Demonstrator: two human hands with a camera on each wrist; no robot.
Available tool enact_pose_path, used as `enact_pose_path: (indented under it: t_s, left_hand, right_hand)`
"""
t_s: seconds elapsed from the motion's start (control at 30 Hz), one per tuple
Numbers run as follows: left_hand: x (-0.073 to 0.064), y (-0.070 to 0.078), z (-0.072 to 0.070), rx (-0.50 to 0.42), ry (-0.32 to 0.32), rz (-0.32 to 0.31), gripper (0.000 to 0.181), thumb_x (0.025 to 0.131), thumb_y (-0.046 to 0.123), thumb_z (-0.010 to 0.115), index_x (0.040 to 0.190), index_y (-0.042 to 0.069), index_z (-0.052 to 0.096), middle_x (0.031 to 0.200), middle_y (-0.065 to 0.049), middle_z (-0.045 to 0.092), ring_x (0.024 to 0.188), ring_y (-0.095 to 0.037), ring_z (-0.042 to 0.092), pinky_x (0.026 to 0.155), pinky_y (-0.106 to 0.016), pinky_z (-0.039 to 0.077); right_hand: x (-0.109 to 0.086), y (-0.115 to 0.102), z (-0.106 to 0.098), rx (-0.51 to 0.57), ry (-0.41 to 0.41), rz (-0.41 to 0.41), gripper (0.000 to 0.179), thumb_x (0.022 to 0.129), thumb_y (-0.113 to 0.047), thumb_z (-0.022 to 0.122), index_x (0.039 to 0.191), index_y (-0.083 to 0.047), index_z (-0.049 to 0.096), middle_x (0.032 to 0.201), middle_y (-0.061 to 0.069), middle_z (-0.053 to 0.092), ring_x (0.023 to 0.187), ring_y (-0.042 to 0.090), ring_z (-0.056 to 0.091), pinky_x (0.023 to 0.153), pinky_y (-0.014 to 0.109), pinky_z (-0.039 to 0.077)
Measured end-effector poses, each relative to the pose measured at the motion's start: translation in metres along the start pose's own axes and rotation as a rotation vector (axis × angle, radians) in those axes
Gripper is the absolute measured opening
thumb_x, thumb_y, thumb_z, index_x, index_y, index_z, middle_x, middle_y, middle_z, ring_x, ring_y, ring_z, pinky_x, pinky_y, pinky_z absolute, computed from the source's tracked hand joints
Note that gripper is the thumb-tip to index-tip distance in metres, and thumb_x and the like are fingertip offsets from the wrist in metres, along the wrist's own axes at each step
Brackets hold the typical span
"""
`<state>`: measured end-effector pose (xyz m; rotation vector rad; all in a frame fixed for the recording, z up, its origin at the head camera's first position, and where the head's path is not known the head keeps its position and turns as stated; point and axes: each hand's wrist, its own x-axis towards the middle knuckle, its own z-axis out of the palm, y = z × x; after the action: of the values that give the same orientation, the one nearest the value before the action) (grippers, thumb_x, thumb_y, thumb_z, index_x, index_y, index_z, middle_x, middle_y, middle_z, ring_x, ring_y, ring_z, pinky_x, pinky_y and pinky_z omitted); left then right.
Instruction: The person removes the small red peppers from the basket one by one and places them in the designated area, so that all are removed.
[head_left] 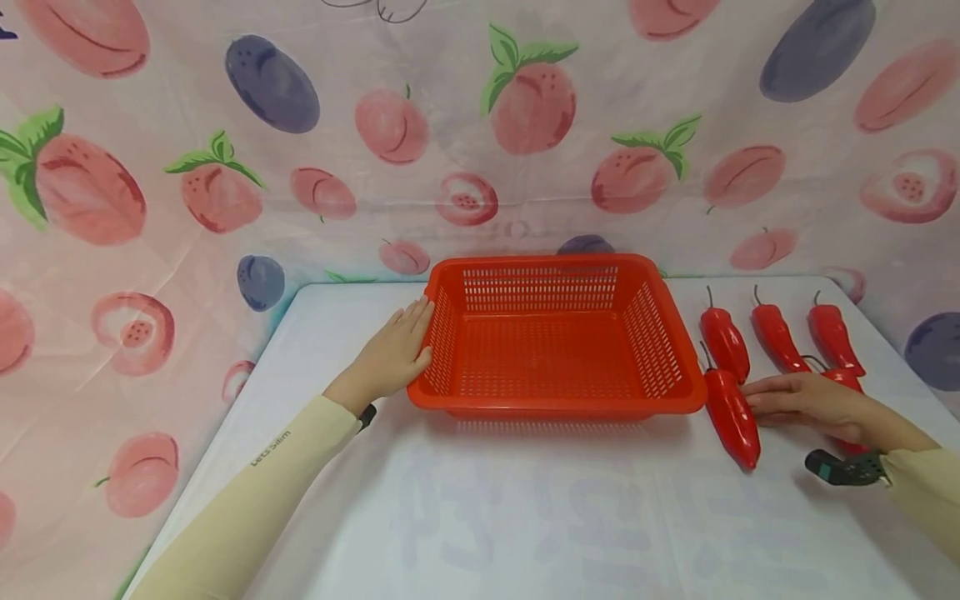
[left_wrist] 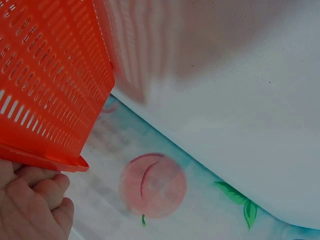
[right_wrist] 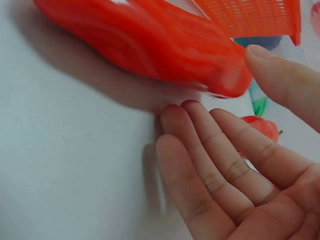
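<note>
A red plastic basket (head_left: 540, 404) with slotted walls stands in the middle of the white table. My left hand (head_left: 393, 348) rests with straight fingers along its left rim; in the left wrist view the fingers lie at the rim of the basket (left_wrist: 50, 100). My right hand (head_left: 806, 404) reaches in from the right, beside the nearest red chili pepper (head_left: 731, 417). In the right wrist view the fingers of the right hand (right_wrist: 240, 170) are extended next to that chili pepper (right_wrist: 165, 45), with nothing gripped. Another chili pepper (head_left: 843, 379) lies partly hidden behind the right hand.
Right of the basket lie more chili peppers: one (head_left: 724, 343) close to the basket wall, one (head_left: 778, 336) in the middle and one (head_left: 832, 336) farther right. A fruit-printed cloth (head_left: 465, 142) hangs behind the white table (head_left: 525, 517).
</note>
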<state>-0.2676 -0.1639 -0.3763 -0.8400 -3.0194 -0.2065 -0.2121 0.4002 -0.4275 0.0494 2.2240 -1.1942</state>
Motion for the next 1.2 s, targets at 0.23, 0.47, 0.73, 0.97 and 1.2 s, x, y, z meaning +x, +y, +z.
enact_pose_path:
  t_s: [0.23, 0.47, 0.73, 0.97, 1.2]
  left_hand:
    - [-0.001, 0.002, 0.000, -0.012, 0.007, 0.006, 0.066, 0.093, 0.024, 0.039, 0.147, -0.006, 0.016, 0.155, -0.021, 0.018, 0.146, -0.033, 0.016, 0.120, -0.046, 0.013]
    - [-0.002, 0.003, 0.000, -0.007, 0.017, 0.010, 0.066, 0.092, 0.024, 0.039, 0.147, -0.007, 0.017, 0.155, -0.022, 0.018, 0.145, -0.034, 0.018, 0.119, -0.046, 0.014]
    - [-0.002, 0.003, 0.000, -0.023, 0.012, 0.001, 0.067, 0.092, 0.024, 0.038, 0.147, -0.006, 0.016, 0.155, -0.021, 0.018, 0.145, -0.033, 0.017, 0.120, -0.045, 0.012]
    - [-0.001, 0.001, 0.001, -0.023, -0.005, -0.008, 0.067, 0.093, 0.025, 0.038, 0.148, -0.005, 0.015, 0.156, -0.020, 0.017, 0.146, -0.031, 0.014, 0.120, -0.045, 0.011]
    - [-0.001, -0.002, 0.002, -0.031, -0.008, -0.010, 0.067, 0.094, 0.026, 0.038, 0.149, -0.003, 0.014, 0.157, -0.018, 0.016, 0.146, -0.032, 0.015, 0.120, -0.044, 0.011]
  right_hand:
    - [-0.004, -0.001, -0.014, 0.064, -0.025, -0.005, 0.045, 0.093, -0.029, 0.055, 0.134, -0.010, 0.053, 0.109, -0.020, 0.066, 0.098, -0.003, 0.063, 0.092, 0.039, 0.053]
    - [-0.008, -0.008, -0.027, -0.020, 0.027, -0.066, 0.058, 0.095, -0.031, 0.052, 0.140, 0.002, 0.039, 0.111, -0.021, 0.065, 0.100, -0.002, 0.062, 0.094, 0.048, 0.050]
    - [-0.009, -0.025, -0.041, 0.037, 0.060, -0.130, 0.027, 0.097, -0.024, 0.048, 0.111, -0.044, 0.060, 0.105, -0.025, 0.066, 0.099, -0.002, 0.064, 0.086, 0.030, 0.055]
    - [-0.010, -0.050, -0.045, 0.042, 0.119, -0.177, 0.024, 0.097, -0.024, 0.048, 0.110, -0.043, 0.056, 0.104, -0.027, 0.065, 0.096, -0.003, 0.065, 0.083, 0.028, 0.056]
    - [-0.007, -0.078, -0.048, 0.074, 0.111, -0.305, 0.038, 0.098, -0.017, 0.046, 0.133, -0.031, 0.049, 0.109, -0.029, 0.062, 0.099, -0.006, 0.063, 0.079, 0.017, 0.055]
